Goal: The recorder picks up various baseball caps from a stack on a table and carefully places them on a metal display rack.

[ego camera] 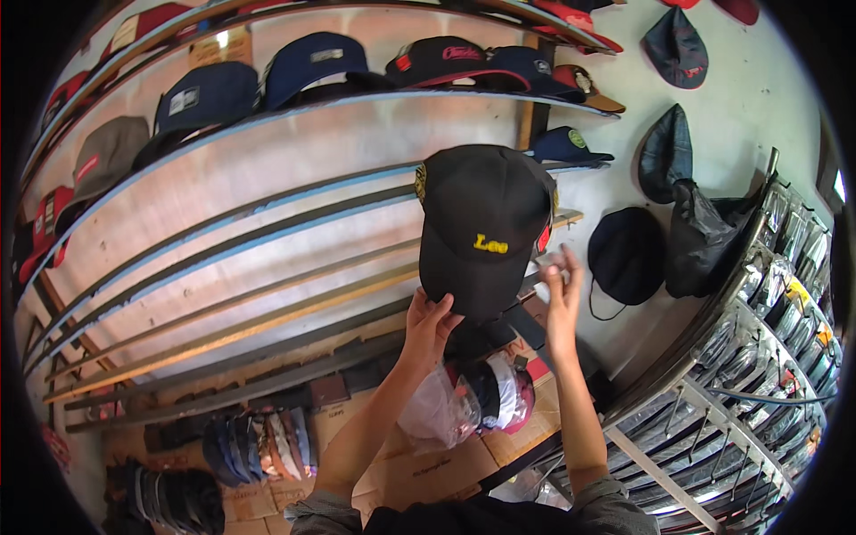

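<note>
A black baseball cap (478,207) with yellow lettering and patterned patches at its sides is held up in front of the shelves. My left hand (431,324) pinches the front of its brim between thumb and fingers. Beside the cap's right side, my right hand (562,277) is raised with thumb and fingers bent. A small red tag (544,239) shows at that side of the cap. Some pale thing seems to be near the right fingertips, but it is blurred, and whether they grip it cannot be told.
Caps line the upper shelf (321,100); slatted rails (234,321) run below it. Stacked caps (261,445) and plastic-wrapped caps (495,394) lie on cardboard (428,471) beneath. A metal rack (729,428) with hooks and packaged goods stands at the right. Caps (627,257) hang on the wall.
</note>
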Available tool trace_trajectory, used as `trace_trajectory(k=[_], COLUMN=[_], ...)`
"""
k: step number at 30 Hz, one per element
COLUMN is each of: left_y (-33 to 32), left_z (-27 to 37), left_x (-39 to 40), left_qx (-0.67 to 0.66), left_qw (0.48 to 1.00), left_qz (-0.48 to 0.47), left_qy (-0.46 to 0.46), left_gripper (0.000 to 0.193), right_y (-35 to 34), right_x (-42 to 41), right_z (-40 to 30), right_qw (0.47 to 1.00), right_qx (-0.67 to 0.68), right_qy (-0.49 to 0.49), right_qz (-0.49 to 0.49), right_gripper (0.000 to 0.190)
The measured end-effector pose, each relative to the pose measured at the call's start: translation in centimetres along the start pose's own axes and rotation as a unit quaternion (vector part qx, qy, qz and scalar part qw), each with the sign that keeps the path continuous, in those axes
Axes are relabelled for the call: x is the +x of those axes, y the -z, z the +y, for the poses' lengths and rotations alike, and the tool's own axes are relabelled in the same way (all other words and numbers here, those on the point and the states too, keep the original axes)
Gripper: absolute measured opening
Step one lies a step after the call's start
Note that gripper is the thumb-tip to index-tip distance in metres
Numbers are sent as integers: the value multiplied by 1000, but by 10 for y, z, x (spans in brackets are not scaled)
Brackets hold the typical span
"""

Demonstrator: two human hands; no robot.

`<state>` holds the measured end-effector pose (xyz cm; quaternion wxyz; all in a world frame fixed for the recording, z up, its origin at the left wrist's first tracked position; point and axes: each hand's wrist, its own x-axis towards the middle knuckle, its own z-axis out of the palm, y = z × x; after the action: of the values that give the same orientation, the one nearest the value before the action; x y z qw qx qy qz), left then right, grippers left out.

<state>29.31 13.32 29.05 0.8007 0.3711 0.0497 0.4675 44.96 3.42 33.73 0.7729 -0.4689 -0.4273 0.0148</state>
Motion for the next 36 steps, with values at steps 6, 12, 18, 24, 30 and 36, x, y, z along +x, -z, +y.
trace_trajectory(k=[6,12,18,24,30,36], left_y=[-55,-98,-137,-152,-169,-168], left_z=[-36,-49,-60,-65,-69,-78], left_x=[75,122,161,197,210,224], left_qx=[-23,-49,-43,-48,-59,-99], left_qw=[998,994,994,996,996,993], left_qz=[-15,-33,0,23,42,66], left_qy=[-55,-97,-101,-71,-52,-21], left_gripper=[29,25,28,28,27,32], right_y=[6,3,10,15,22,33], right_x=[52,94,160,214,250,261], right_z=[33,42,64,76,84,89], right_qw=[982,950,922,928,934,939], right_qx=[142,248,340,325,294,274], right_qy=[-125,-189,-186,-181,-203,-207], right_qz=[-26,-2,4,0,13,25], right_gripper=[41,44,25,18,16,13])
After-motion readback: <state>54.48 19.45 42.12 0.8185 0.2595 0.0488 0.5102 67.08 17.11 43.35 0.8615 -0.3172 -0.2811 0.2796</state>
